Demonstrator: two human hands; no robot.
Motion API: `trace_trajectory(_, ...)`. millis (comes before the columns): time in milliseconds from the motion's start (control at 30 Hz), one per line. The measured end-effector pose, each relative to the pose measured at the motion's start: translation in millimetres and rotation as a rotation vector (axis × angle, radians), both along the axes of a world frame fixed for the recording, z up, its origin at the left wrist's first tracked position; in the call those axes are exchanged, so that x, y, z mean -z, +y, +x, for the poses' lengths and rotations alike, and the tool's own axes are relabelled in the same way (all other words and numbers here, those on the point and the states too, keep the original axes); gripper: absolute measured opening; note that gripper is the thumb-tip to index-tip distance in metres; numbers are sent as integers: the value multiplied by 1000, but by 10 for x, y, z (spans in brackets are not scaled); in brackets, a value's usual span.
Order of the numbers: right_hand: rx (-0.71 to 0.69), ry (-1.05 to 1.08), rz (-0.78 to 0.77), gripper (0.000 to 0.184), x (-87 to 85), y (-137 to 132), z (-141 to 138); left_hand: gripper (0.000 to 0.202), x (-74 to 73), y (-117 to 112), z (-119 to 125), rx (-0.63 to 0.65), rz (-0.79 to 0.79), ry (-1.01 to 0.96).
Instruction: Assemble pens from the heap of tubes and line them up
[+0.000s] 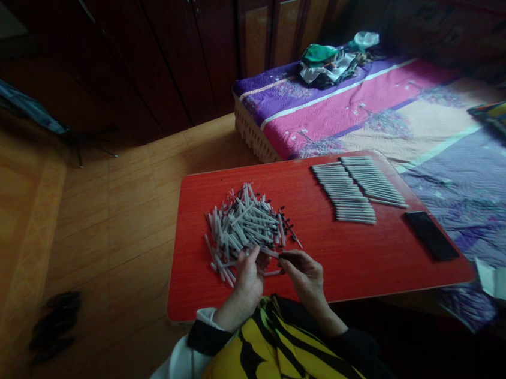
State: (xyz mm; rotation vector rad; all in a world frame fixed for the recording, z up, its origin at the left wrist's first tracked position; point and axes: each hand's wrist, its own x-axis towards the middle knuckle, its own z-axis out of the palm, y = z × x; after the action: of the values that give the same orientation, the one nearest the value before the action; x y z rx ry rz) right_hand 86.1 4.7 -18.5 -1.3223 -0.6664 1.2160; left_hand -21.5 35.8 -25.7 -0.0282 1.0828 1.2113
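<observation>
My left hand (249,274) and my right hand (304,273) meet over the near side of the red table. Between their fingertips runs a slim, whitish pen-like tube (268,252), its dark end at my right fingers. Both hands are closed in a pinch on it. Just beyond my left hand lies a loose pile of similar tubes (245,220), pointing every way, many with dark ends. To the right, two neat columns of such tubes, the nearer one (346,195) and the farther one (373,181), lie side by side.
On the red table (297,179), a black phone (430,236) rests near the right edge. A bed (317,116) with a striped cover adjoins the far right, bearing a heap of clothes (328,64). An open notebook (503,285) is at right. Dark footwear (56,321) lies on the floor.
</observation>
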Motion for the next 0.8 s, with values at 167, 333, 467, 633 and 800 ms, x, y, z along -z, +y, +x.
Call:
trace_trajectory(167,-8,-81,17,15,48,-24,24,27,6,-13,-2,-1,68,91)
trace_trajectory(333,-68,-202,91,10,99,-35,52,28,-9,-10,15,-9,78,93)
trace_trajectory(467,-75,-273,104,9,98,-30,58,29,-4,-17,16,-14,61,72)
trace_trajectory(633,-71,-485,184,9,33,-26,69,30,-5,-26,6,-9,85,141)
trace_trajectory(800,-80,-637,175,6,2,-13,87,29,-20,-16,11,22,135,200)
